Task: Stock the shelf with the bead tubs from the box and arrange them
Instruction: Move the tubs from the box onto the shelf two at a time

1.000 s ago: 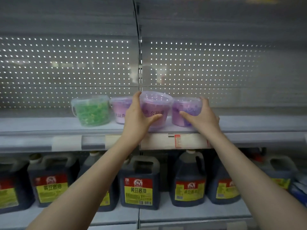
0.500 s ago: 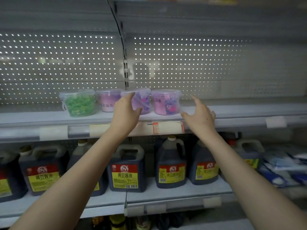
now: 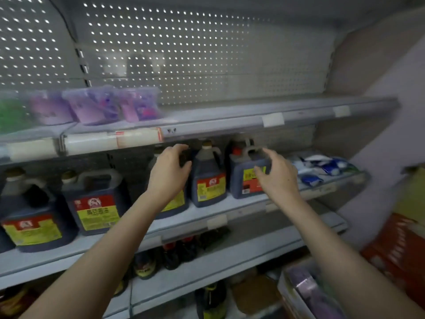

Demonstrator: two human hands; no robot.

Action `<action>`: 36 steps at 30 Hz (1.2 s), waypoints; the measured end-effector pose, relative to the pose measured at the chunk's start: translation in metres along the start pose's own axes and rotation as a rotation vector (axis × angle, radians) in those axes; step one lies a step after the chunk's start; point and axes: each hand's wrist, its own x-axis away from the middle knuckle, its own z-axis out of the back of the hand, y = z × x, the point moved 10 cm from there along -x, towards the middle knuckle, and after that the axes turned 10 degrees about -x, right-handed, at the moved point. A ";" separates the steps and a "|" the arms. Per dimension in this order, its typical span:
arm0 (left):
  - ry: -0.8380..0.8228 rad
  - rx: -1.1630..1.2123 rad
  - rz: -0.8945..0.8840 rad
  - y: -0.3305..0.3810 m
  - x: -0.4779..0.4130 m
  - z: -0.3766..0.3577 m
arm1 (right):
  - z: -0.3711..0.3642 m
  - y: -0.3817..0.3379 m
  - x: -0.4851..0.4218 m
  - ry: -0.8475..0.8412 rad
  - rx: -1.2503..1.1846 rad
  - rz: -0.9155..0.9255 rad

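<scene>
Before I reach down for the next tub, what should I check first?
1. Left hand empty: ok, holds nothing.
2. Right hand empty: ok.
3. Clear plastic tubs of purple beads upright on the grey metal upper shelf: ok, though blurred.
4. Bare shelf to the right of the row: ok.
5. Stock left in the pale box at lower right: cannot tell how much; one purple lid shows.
6. Hands clear of the dark soy sauce jugs: cannot tell, they overlap in view.
</scene>
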 end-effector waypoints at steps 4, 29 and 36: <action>-0.144 -0.010 -0.007 0.033 0.026 -0.071 | 0.020 0.079 0.039 -0.020 0.051 -0.084; -0.906 -0.130 -0.592 0.218 0.185 -0.513 | 0.072 0.461 0.244 -0.138 0.448 -0.874; -0.920 -0.167 -0.802 0.254 0.184 -0.603 | 0.053 0.531 0.254 -0.164 0.485 -1.077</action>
